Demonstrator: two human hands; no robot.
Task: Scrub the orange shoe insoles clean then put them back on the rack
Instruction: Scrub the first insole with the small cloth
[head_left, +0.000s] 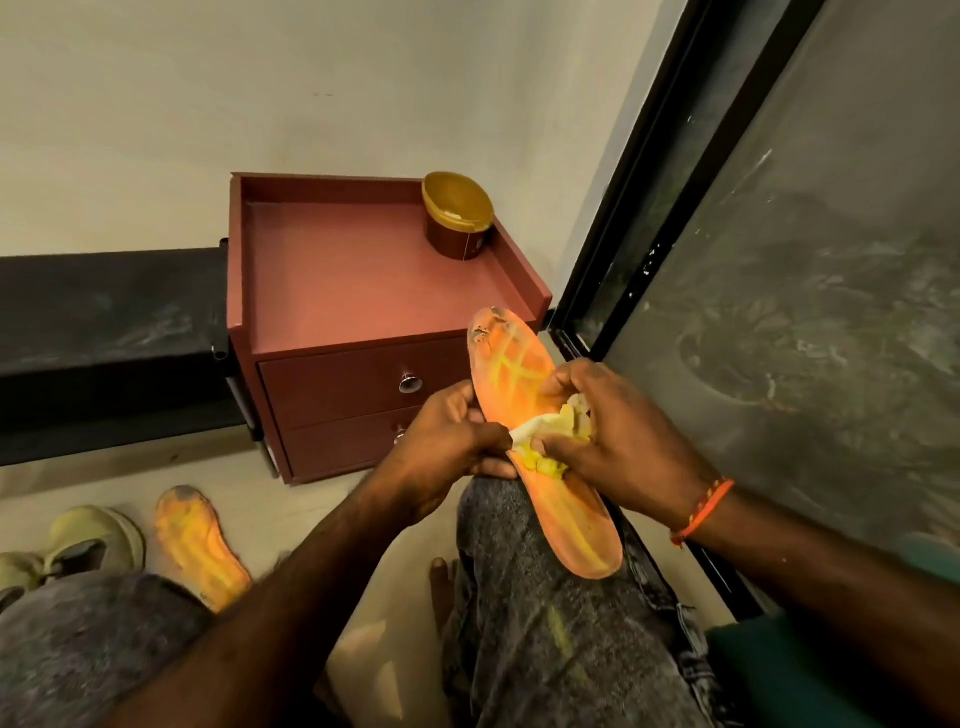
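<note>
Rubbing crumpled cloth (558, 434) on grimy insole (524, 364).

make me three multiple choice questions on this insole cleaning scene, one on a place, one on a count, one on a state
1. Where does the gold-lidded jar stand?
A. on the floor by the shoes
B. on the back right corner of the red drawer cabinet
C. on the black rack

2. How many orange insoles are in view?
A. one
B. two
C. three

3. What is the right hand doing?
A. hanging idle
B. opening a drawer
C. pressing a crumpled cloth on the held insole

Answers: 1 B, the jar sits on the cabinet top near its right rim. 2 B, one is held over the knee by the left hand and a second insole lies on the floor. 3 C, its fingers curl round the cloth against the insole's middle.
</note>
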